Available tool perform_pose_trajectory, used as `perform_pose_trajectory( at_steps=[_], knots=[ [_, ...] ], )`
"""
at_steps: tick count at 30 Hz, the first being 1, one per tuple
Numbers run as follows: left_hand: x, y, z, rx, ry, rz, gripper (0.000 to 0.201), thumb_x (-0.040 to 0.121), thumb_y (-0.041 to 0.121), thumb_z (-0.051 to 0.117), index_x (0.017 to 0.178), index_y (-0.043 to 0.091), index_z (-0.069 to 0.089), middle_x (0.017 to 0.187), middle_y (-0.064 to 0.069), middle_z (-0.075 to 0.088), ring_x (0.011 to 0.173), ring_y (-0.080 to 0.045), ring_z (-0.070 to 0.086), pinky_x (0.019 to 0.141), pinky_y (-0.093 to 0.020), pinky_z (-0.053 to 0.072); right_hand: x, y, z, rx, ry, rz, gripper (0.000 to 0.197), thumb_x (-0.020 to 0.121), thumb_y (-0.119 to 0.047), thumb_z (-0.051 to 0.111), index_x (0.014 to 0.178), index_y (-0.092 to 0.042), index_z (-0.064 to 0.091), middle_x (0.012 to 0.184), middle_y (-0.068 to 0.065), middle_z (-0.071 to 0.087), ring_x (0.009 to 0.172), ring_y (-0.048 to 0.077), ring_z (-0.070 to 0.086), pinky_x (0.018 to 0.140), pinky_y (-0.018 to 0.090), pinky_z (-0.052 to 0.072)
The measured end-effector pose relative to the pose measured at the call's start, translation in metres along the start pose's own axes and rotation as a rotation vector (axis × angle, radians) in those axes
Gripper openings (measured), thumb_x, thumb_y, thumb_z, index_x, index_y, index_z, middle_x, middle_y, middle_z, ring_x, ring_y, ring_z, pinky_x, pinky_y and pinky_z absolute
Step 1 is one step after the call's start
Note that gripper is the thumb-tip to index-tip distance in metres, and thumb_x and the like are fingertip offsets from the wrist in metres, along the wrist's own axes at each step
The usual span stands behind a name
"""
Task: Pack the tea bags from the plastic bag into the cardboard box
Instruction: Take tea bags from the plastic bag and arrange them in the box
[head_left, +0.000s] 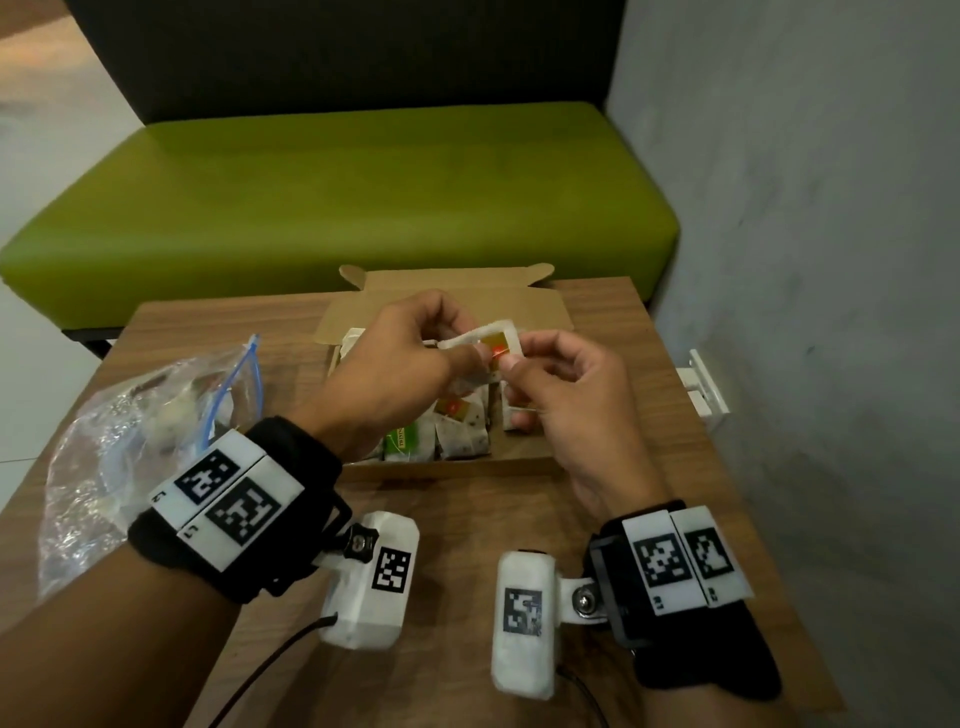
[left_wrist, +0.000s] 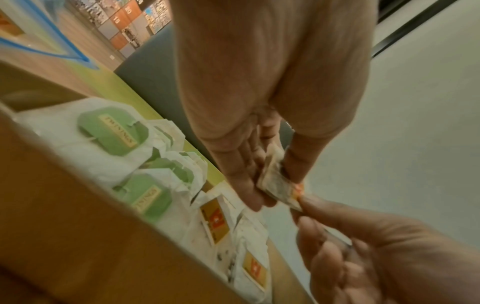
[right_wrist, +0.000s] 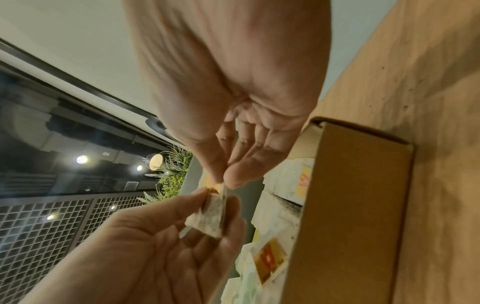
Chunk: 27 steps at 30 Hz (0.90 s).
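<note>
Both hands meet above the open cardboard box (head_left: 540, 312), which sits at the far edge of the desk (head_left: 467, 519), roughly mid-width. The left hand (head_left: 400, 358) and the right hand (head_left: 566, 384) each pinch the same tea bag (head_left: 493, 340) between thumb and fingertips; it is a white bag with a yellow-and-red tag, held in the air over the box, clear of the contents. The other fingers of both hands are loosely curled.

Inside the box, packed tea bags (head_left: 462, 426) lie in rows: green-tagged ones (left_wrist: 114, 131) toward the left side, yellow-and-red-tagged ones (left_wrist: 215, 220) toward the right. The box lid flap stands up at the far side. The hands cover much of the box interior in the head view.

The plastic bag (head_left: 119, 441), clear with a blue zip strip, lies crumpled near the desk's left edge, just beside the left wrist; its contents are too blurred to tell.

Beyond the desk's far edge stands a green bench (head_left: 337, 208) with a dark back. A grey wall (head_left: 805, 234) runs along the right edge, with a white fitting (head_left: 701, 384) low on it. Both wrists carry black straps with marker tags and white camera housings.
</note>
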<state>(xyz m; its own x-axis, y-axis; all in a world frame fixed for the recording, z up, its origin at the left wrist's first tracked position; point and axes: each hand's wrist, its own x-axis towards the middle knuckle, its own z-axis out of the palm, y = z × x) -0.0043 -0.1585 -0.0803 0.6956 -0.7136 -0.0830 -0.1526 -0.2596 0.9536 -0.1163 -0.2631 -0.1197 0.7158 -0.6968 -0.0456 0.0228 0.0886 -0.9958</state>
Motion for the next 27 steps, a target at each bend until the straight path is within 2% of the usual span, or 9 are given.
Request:
perform_pose_trajectory(
  at_steps=[2, 5, 7, 10, 14, 17, 20, 23, 27],
  knots=[
    [-0.0006, 0.0, -0.0001, 0.076, -0.027, 0.05, 0.01, 0.089, 0.013, 0.072, 0.097, 0.012, 0.066, 0.089, -0.011, 0.068, 0.07, -0.014, 0.068, 0.063, -0.035, 0.059, 0.0013, 0.0015, -0.0009, -0.066, 0.022, -0.062, 0.009, 0.09, -0.018, 0.075, 0.093, -0.026, 0.075, 0.085, -0.004, 0.073, 0.072, 0.009, 0.066, 0.061, 0.029, 0.055],
    [-0.0003, 0.0, 0.0013, 0.152, 0.006, 0.137, 0.003, 0.091, 0.013, 0.07, 0.094, 0.014, 0.071, 0.084, -0.004, 0.07, 0.061, -0.002, 0.066, 0.05, -0.015, 0.049, 0.0018, 0.0026, -0.0013, -0.114, 0.033, -0.123, 0.008, 0.088, -0.023, 0.078, 0.095, -0.026, 0.077, 0.087, -0.007, 0.074, 0.081, 0.006, 0.066, 0.065, 0.023, 0.051],
    [0.0011, -0.0008, 0.0022, 0.109, 0.056, 0.144, 0.003, 0.091, 0.012, 0.069, 0.091, 0.012, 0.072, 0.079, -0.004, 0.072, 0.06, -0.002, 0.065, 0.05, -0.016, 0.048, 0.0025, 0.0029, -0.002, -0.116, 0.032, -0.123, 0.016, 0.088, -0.023, 0.078, 0.103, -0.028, 0.074, 0.09, -0.008, 0.072, 0.08, 0.003, 0.066, 0.066, 0.023, 0.052],
    [0.0031, -0.0009, 0.0014, 0.015, 0.104, 0.148, 0.004, 0.09, 0.011, 0.069, 0.088, 0.014, 0.071, 0.072, 0.002, 0.07, 0.067, -0.008, 0.066, 0.059, -0.024, 0.053, 0.0031, 0.0035, -0.0023, -0.176, 0.01, -0.115, 0.026, 0.09, -0.024, 0.075, 0.113, -0.033, 0.069, 0.101, -0.011, 0.073, 0.085, 0.0, 0.069, 0.071, 0.027, 0.059],
    [0.0045, 0.0, 0.0019, 0.078, 0.094, 0.173, 0.004, 0.089, 0.016, 0.072, 0.087, 0.019, 0.071, 0.075, 0.008, 0.069, 0.065, -0.004, 0.063, 0.058, -0.026, 0.051, 0.0024, 0.0035, -0.0021, -0.149, 0.006, -0.118, 0.011, 0.095, -0.017, 0.069, 0.099, -0.026, 0.074, 0.085, -0.007, 0.073, 0.071, 0.007, 0.067, 0.065, 0.037, 0.061],
    [0.006, -0.0006, 0.0038, 0.144, 0.096, 0.18, 0.002, 0.088, 0.021, 0.073, 0.087, 0.022, 0.072, 0.08, 0.008, 0.069, 0.063, -0.006, 0.057, 0.058, -0.028, 0.048, 0.0017, 0.0032, -0.0035, -0.149, 0.019, -0.124, 0.014, 0.095, -0.018, 0.07, 0.098, -0.03, 0.074, 0.086, -0.009, 0.073, 0.067, 0.01, 0.067, 0.068, 0.044, 0.063],
    [0.0052, 0.0017, 0.0059, 0.15, 0.104, 0.188, 0.004, 0.089, 0.022, 0.072, 0.086, 0.023, 0.074, 0.077, 0.007, 0.069, 0.062, -0.005, 0.057, 0.055, -0.026, 0.048, 0.0011, 0.0025, -0.0049, -0.155, -0.014, -0.12, 0.015, 0.095, -0.017, 0.069, 0.103, -0.03, 0.073, 0.094, -0.009, 0.075, 0.076, 0.013, 0.072, 0.07, 0.049, 0.063],
    [0.0028, 0.003, 0.0077, 0.162, 0.117, 0.203, 0.006, 0.09, 0.025, 0.071, 0.087, 0.024, 0.076, 0.077, 0.003, 0.071, 0.063, -0.008, 0.058, 0.053, -0.03, 0.05, 0.0019, 0.004, -0.0057, -0.153, -0.011, -0.115, 0.016, 0.096, -0.017, 0.067, 0.104, -0.031, 0.072, 0.097, -0.006, 0.075, 0.085, 0.018, 0.074, 0.071, 0.051, 0.063],
    [0.0052, -0.0026, 0.0089, 0.21, 0.133, 0.196, 0.006, 0.089, 0.026, 0.072, 0.087, 0.023, 0.077, 0.068, 0.005, 0.07, 0.062, -0.007, 0.058, 0.054, -0.027, 0.05, 0.0044, 0.0064, -0.0086, -0.123, 0.106, -0.093, 0.016, 0.092, -0.024, 0.07, 0.102, -0.036, 0.069, 0.102, -0.01, 0.072, 0.097, 0.017, 0.07, 0.075, 0.041, 0.06]
  ],
)
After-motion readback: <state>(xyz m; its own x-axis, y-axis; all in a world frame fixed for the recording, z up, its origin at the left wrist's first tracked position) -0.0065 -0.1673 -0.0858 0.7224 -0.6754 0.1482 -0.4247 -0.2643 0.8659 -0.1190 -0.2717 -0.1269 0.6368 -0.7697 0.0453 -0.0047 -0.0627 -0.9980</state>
